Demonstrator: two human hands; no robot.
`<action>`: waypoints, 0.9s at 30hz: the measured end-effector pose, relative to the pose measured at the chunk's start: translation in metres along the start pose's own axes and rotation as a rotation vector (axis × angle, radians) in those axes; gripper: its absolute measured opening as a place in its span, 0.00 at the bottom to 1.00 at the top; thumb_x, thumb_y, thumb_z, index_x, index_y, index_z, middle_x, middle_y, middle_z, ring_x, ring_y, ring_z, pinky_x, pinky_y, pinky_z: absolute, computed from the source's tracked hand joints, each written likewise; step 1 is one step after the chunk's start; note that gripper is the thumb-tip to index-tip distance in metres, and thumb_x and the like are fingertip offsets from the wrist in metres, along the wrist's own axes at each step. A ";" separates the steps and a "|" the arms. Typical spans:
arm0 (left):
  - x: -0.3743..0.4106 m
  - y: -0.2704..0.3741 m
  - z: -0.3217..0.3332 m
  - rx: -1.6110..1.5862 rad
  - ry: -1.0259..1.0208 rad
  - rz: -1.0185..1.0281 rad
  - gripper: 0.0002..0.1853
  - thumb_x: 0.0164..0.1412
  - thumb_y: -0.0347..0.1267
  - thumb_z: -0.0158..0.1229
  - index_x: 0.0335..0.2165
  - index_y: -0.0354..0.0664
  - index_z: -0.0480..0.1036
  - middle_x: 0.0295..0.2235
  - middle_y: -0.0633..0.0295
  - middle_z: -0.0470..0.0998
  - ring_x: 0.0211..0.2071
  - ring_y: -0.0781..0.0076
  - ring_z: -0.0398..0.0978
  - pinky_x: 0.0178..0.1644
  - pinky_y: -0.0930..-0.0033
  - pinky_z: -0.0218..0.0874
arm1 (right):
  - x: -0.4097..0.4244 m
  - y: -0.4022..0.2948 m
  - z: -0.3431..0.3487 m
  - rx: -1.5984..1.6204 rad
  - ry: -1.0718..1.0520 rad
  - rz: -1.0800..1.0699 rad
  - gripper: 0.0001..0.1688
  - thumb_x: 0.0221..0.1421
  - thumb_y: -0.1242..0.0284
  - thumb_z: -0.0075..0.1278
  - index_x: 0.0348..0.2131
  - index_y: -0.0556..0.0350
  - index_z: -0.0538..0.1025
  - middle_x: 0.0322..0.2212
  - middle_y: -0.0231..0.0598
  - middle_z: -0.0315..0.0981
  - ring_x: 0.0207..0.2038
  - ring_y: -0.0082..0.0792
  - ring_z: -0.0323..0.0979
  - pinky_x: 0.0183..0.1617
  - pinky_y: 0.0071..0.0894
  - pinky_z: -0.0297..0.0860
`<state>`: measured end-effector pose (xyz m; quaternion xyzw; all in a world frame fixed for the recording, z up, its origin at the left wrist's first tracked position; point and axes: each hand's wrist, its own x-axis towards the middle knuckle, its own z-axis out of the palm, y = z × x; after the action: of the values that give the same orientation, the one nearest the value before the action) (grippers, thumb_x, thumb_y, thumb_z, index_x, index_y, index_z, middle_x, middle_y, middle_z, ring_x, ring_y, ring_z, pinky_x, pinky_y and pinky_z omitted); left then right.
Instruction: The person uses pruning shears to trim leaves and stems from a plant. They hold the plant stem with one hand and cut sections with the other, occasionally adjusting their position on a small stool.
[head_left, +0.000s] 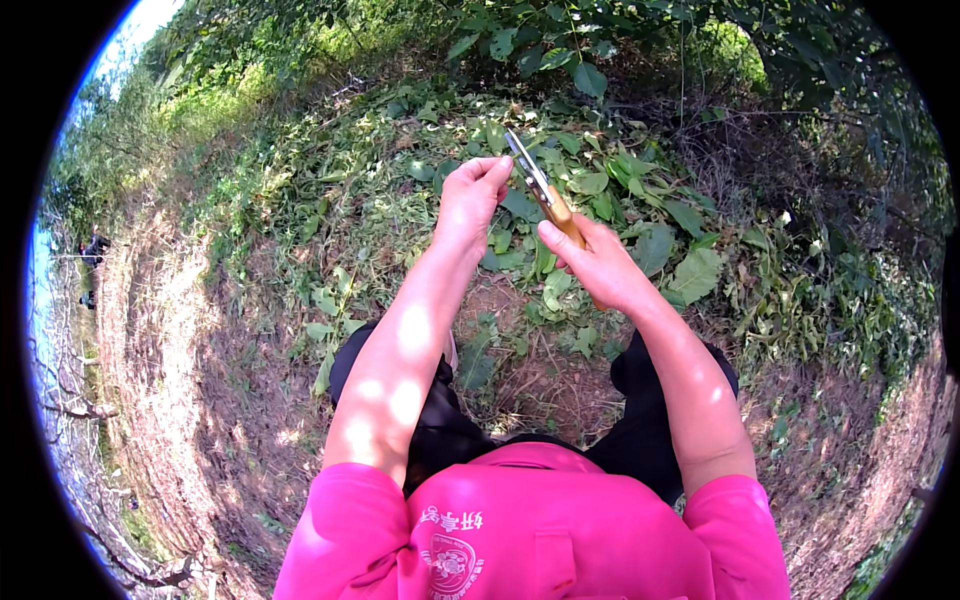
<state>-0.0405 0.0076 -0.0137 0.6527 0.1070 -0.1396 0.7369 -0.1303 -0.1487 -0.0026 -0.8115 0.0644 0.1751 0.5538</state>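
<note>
My right hand (589, 259) is closed around the yellowish handles of a cutting tool (541, 184), which looks like pruning shears or hedge shears. Its metal blades point up and to the left, past the fingertips of my left hand (476, 191). That hand is raised with thumb and forefinger pinched together; whether something small is between them cannot be made out. Below both hands lies a heap of cut green leaves and stems (592, 184), with a large broad leaf (696, 274) to the right of the tool.
Leafy branches (589, 79) hang over the far side of the heap. Dry twigs (735, 150) stand at the upper right. Bare, twisted branches (82, 411) and a sunlit strip of dry ground (161, 330) are on the left. A small dark figure, perhaps a person (95, 249), is far left.
</note>
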 end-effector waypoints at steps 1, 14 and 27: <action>-0.001 0.000 0.001 0.012 0.000 0.001 0.09 0.54 0.33 0.57 0.30 0.37 0.71 0.21 0.70 0.69 0.22 0.83 0.61 0.28 0.80 0.55 | 0.001 0.001 0.001 0.005 0.020 -0.009 0.42 0.49 0.40 0.41 0.37 0.67 0.70 0.25 0.47 0.70 0.30 0.38 0.69 0.35 0.36 0.64; -0.002 -0.003 0.008 0.027 -0.052 0.024 0.08 0.54 0.30 0.57 0.30 0.36 0.72 0.20 0.71 0.69 0.22 0.84 0.61 0.26 0.79 0.53 | -0.006 -0.001 -0.004 0.149 0.038 0.019 0.28 0.54 0.50 0.44 0.29 0.61 0.68 0.16 0.32 0.64 0.17 0.23 0.64 0.21 0.24 0.62; 0.015 -0.026 0.039 -0.067 0.094 0.152 0.08 0.55 0.29 0.52 0.30 0.34 0.74 0.23 0.63 0.74 0.25 0.78 0.68 0.29 0.74 0.61 | 0.006 0.006 -0.047 0.814 0.091 0.107 0.35 0.54 0.47 0.41 0.39 0.66 0.69 0.27 0.39 0.70 0.28 0.29 0.71 0.35 0.27 0.71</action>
<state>-0.0363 -0.0345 -0.0379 0.6397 0.0963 -0.0489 0.7610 -0.1166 -0.1942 0.0051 -0.5287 0.1950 0.1280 0.8161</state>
